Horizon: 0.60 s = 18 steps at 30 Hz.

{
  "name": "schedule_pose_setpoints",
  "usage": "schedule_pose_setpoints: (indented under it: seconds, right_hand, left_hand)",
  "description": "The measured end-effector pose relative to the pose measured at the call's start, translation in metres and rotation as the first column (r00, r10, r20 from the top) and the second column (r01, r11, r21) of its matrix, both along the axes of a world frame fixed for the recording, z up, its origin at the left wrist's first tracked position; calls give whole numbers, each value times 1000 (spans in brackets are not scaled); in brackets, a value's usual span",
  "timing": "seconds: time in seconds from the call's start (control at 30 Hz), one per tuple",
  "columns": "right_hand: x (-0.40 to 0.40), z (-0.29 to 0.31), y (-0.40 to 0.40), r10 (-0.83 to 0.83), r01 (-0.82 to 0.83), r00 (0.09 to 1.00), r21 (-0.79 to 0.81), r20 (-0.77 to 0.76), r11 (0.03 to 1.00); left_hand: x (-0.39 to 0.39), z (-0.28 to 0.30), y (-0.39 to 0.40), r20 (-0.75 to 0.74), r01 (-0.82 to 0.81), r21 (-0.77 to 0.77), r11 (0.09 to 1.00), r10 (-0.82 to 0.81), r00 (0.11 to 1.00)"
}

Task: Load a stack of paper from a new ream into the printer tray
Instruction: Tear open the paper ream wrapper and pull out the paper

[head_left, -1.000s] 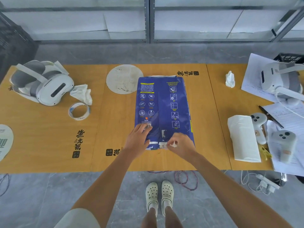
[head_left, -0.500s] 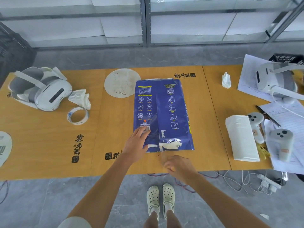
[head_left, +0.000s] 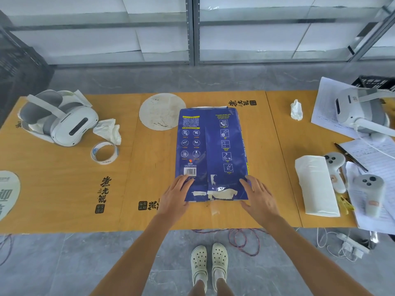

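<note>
A blue-wrapped ream of paper point(head_left: 211, 150) lies flat in the middle of the wooden table point(head_left: 64, 178), its seam side up. The wrapper is torn along the near edge, with white paper showing. My left hand point(head_left: 177, 193) rests on the ream's near left corner, fingers spread. At the near right corner my right hand point(head_left: 257, 195) lies flat with fingers apart, touching the wrapper. Neither hand grips anything. No printer or tray is in view.
A white headset point(head_left: 62, 120), crumpled tissue point(head_left: 109, 130) and a tape roll point(head_left: 104, 152) sit at the left. On the right are a tissue pack point(head_left: 316, 186), two controllers point(head_left: 335, 167), a second headset point(head_left: 361, 110) and paper sheets point(head_left: 372, 159). Cables point(head_left: 245, 240) lie on the floor.
My right hand pulled away from the torn near edge toward me, then came back and landed flat on the ream's near right corner. My left hand stayed on the ream.
</note>
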State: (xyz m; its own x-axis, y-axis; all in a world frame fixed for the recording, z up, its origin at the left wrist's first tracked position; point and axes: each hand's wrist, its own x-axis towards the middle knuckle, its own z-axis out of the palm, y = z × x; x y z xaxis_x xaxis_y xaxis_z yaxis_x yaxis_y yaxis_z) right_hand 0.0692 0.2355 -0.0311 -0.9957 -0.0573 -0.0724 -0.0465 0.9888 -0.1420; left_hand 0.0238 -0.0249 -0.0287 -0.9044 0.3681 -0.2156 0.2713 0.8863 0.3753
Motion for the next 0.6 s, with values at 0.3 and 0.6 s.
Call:
schedule_pose_setpoints:
  seconds: [0.3, 0.6]
  right_hand:
    - [1, -7, 9, 43, -49, 993, -52, -111, 997]
    - [-7, 1, 4, -359, 369, 924, -557, 132, 744]
  left_hand:
    - [2, -1, 2, 61, -54, 69, 996, 50, 997]
    - [-2, 6, 8, 188, -538, 512, 670, 523, 831]
